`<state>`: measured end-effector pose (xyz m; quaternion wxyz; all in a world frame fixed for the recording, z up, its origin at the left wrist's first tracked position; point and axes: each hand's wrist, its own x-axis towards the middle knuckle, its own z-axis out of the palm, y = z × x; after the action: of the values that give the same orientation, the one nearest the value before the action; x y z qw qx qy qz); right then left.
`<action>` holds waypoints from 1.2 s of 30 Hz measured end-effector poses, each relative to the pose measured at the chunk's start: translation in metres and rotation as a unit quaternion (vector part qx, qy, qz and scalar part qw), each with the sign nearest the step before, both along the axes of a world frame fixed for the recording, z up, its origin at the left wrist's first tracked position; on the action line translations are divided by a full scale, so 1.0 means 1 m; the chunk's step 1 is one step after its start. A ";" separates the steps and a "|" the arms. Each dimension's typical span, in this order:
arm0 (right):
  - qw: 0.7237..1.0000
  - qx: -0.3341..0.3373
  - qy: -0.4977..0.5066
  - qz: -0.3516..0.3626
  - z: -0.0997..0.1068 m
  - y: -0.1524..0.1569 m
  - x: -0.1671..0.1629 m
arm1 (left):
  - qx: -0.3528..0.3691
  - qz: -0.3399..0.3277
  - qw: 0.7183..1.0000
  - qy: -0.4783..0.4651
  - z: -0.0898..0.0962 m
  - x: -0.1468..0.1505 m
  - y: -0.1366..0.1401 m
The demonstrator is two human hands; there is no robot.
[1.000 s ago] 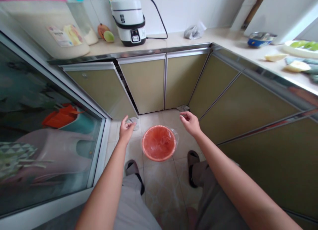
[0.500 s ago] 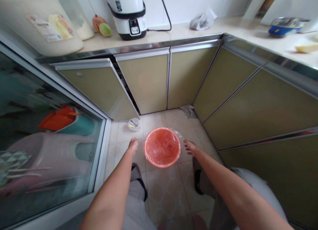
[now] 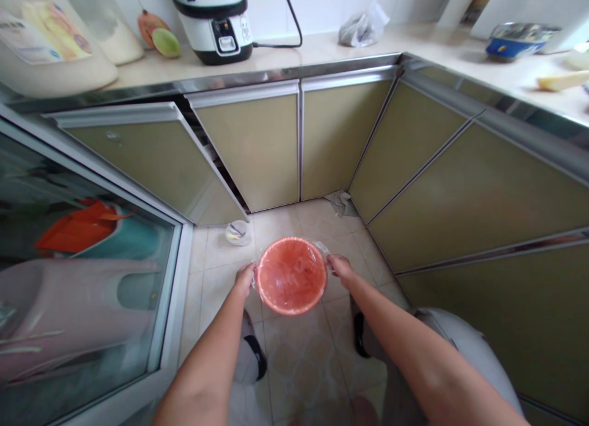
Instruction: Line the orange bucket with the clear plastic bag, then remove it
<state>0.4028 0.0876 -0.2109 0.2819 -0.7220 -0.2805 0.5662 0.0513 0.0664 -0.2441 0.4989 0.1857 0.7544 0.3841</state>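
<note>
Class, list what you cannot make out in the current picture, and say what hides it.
All in the head view:
- Base of the orange basin: hidden beneath its rim.
- Some fingertips of the left hand and right hand: hidden at the clear film.
- Contents of the small clear cup: too small.
- Top of the white cooker: cut off by the upper edge.

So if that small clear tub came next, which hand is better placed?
The left hand, likely: it is nearer the clear tub, while the right hand is across the orange basin. Both hands are at the basin's sides.
</note>
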 end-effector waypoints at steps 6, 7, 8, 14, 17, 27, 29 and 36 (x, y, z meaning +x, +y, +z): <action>0.992 0.123 0.025 0.022 0.037 -0.002 -0.018 | 0.087 0.004 0.996 0.013 0.040 -0.003 -0.016; 0.990 0.129 0.046 0.025 0.044 -0.003 -0.022 | 0.099 -0.011 0.995 0.004 0.048 -0.001 -0.020; 0.989 0.131 0.067 0.030 0.052 -0.004 -0.026 | 0.110 -0.030 0.993 -0.010 0.056 0.001 -0.023; 0.969 0.135 0.200 0.050 0.117 -0.004 -0.045 | 0.154 -0.117 0.975 -0.107 0.119 0.015 -0.026; 0.947 0.159 0.270 0.064 0.153 -0.004 -0.044 | 0.178 -0.111 0.967 -0.145 0.155 0.019 -0.025; 0.920 0.206 0.327 0.066 0.232 -0.053 -0.002 | 0.230 -0.090 0.928 -0.280 0.255 0.034 -0.071; 0.912 0.228 0.332 0.071 0.248 -0.071 0.006 | 0.247 -0.095 0.916 -0.302 0.281 0.039 -0.086; 0.911 0.258 0.314 0.074 0.307 -0.134 0.044 | 0.280 -0.127 0.893 -0.328 0.375 0.044 -0.153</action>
<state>0.4469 -0.0464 0.0962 0.4891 -0.3868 -0.3663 0.6906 0.0954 -0.0864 0.1308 0.6895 0.2758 0.3792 0.5521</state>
